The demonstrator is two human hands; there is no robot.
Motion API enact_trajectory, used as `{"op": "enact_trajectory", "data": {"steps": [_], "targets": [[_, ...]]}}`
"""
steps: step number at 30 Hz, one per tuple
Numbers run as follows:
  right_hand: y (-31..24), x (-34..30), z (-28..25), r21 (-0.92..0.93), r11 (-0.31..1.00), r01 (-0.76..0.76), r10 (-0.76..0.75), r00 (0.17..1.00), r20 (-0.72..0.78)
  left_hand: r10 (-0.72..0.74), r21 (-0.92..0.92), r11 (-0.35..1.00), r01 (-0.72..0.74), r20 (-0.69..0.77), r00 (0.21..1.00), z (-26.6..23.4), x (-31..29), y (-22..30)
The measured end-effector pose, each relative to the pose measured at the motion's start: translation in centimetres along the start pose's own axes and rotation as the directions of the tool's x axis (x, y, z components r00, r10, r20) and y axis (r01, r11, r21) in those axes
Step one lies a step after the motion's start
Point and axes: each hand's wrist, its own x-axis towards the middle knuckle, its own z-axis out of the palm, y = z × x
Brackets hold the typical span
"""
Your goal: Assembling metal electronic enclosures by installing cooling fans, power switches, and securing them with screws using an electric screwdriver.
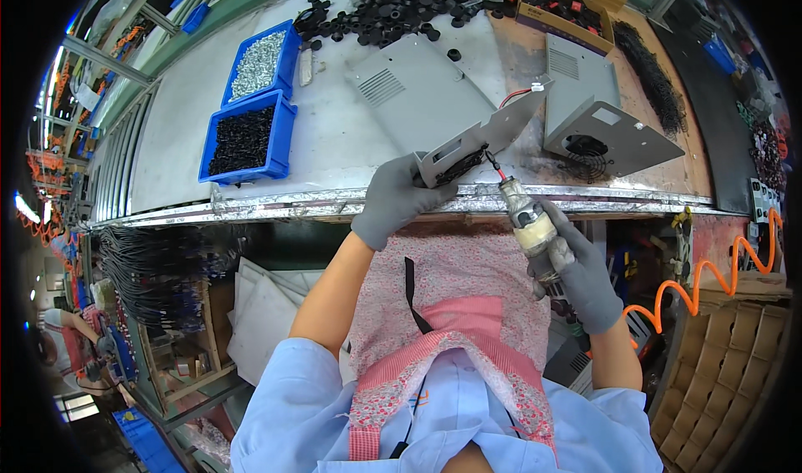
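My left hand, in a grey glove, is closed on the left end of a grey metal panel, which stands tilted at the bench edge. A black fan guard sits on the panel's near side, and a red wire runs by its far edge. In my gloved right hand is a pneumatic screwdriver, gripped round its body. Its bit points up and left, reaching the fan guard's right side; whether it touches a screw is too small to tell. An orange coiled air hose runs near my right wrist.
Blue bins hold silver screws and black screws at the left. A flat grey panel lies behind my hands. Bent grey panels with a fan stand to the right. Black round caps and a carton are at the back.
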Motion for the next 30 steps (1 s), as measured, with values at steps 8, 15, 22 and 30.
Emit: {"op": "enact_trajectory", "data": {"steps": [8, 15, 22, 30], "targets": [[-0.5, 0.0, -0.2, 0.039, 0.999, -0.021, 0.021, 1.000, 0.013, 0.016, -0.007, 1.000, -0.016, 0.000, 1.000, 0.0, 0.1, -0.5], [-0.3, 0.1, -1.0, 0.560, 0.743, -0.367, 0.209, 0.921, 0.328, 0.026, 0.050, 0.998, -0.027, 0.006, 1.000, -0.4, 0.3, -0.7], [-1.5, 0.2, -1.2, 0.372, 0.891, -0.261, 0.180, 0.954, 0.239, 0.052, 0.035, 0.998, -0.053, 0.023, 0.998, -0.5, 0.6, -1.4], [-1.9, 0.0, -1.1, 0.263, 0.949, -0.172, 0.132, 0.978, 0.164, 0.074, 0.163, 0.985, -0.065, -0.052, 0.996, -0.7, 0.4, -0.3]]}}
